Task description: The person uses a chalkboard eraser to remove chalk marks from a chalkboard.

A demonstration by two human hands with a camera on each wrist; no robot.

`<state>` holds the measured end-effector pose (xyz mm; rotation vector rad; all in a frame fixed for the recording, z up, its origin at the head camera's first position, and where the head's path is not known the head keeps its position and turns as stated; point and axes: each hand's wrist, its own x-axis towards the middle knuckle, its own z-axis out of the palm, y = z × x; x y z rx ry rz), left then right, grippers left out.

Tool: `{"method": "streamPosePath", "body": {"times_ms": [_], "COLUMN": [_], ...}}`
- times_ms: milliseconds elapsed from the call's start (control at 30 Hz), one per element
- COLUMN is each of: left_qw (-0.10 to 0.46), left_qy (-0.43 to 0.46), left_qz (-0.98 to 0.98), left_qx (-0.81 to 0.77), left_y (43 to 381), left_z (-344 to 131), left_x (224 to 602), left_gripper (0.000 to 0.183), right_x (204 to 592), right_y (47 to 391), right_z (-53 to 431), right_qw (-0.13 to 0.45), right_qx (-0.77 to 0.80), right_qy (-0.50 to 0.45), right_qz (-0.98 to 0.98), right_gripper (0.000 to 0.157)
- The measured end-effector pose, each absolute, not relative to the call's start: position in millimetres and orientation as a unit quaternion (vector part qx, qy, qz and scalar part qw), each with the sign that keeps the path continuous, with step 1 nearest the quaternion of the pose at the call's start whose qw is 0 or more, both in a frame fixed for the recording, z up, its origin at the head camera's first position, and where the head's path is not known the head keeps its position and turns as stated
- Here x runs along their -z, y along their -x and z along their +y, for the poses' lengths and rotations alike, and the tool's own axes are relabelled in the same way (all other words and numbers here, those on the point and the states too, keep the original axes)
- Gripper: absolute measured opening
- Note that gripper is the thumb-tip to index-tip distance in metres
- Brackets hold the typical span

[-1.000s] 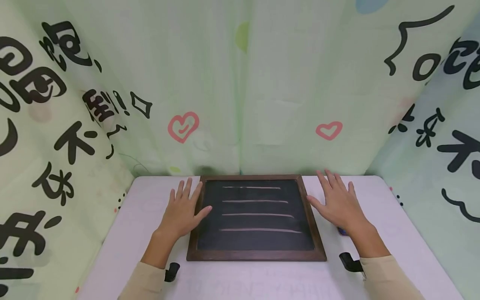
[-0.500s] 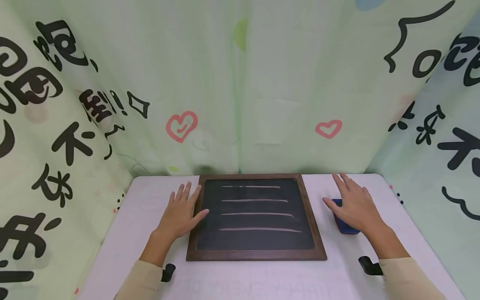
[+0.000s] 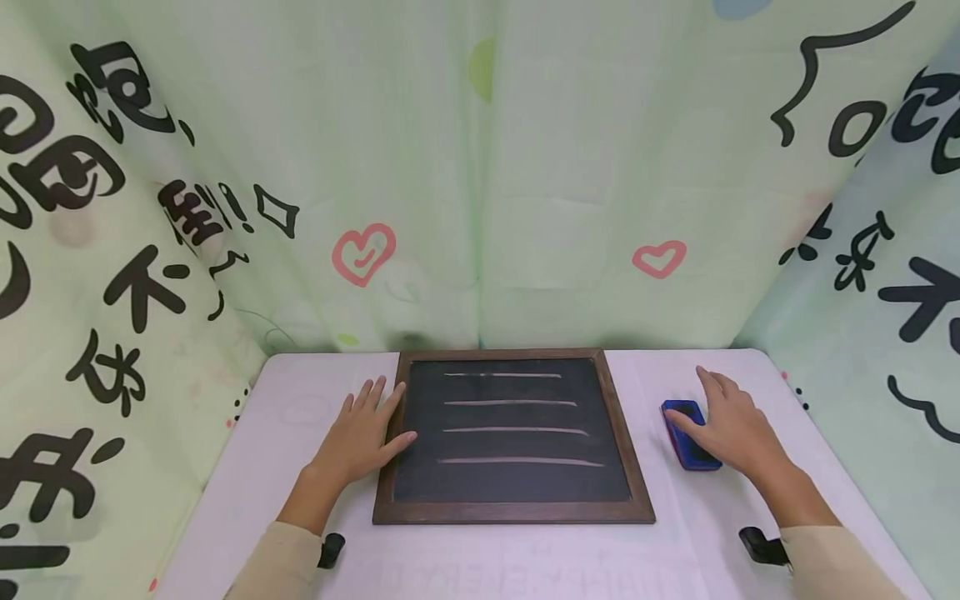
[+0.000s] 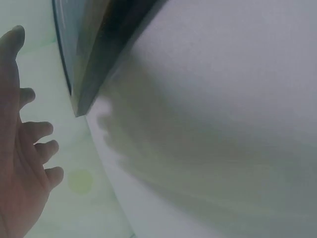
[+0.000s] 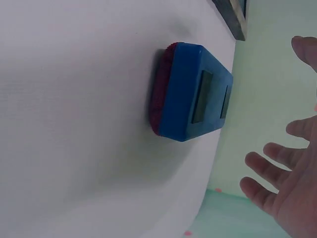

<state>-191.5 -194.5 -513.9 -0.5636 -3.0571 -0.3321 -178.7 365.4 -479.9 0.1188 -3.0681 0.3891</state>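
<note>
A small chalkboard (image 3: 517, 483) in a brown wooden frame lies on the table, with several horizontal chalk lines across its dark face. My left hand (image 3: 358, 437) hovers at the board's left edge, fingers spread, thumb over the frame; the left wrist view shows a gap between that hand (image 4: 25, 144) and the frame (image 4: 94, 54). To the right of the board lies a blue chalkboard eraser (image 3: 686, 454) with a dark red felt underside. Above and beside the eraser (image 5: 185, 99) my right hand (image 3: 738, 429) is held with loosely bent fingers, holding nothing.
The white table (image 3: 517, 567) carries the board in its middle. Pale green curtains (image 3: 555, 167) with black lettering and pink hearts close off the back and both sides. A black strap-like piece (image 3: 763, 546) sticks out at the right wrist.
My right hand has moved right and slightly nearer from the board's right edge to the eraser, uncovering most of it. My left hand has barely shifted.
</note>
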Motion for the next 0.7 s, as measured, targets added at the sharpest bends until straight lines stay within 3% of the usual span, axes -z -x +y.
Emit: {"method": "streamPosePath", "body": {"times_ms": [333,700], "left_qw": [-0.018,-0.046], "left_qy": [0.189,0.172], "left_qz": [-0.977,-0.978], "left_qx": [0.099,0.104], "left_y": [190.6,187.3], "left_z": [-199.7,-202.3], "left_x": [519.8,523.8], "left_gripper": [0.085,0.083], "right_x": [496.5,505.3], "right_y": [174.7,172.9], "right_z": [376.4,372.6], "right_qw": [-0.032,-0.052], "right_qx": [-0.134,-0.158], "right_qy": [0.012,0.044], "right_qz": [-0.990,-0.985], "right_gripper": [0.114,0.107]}}
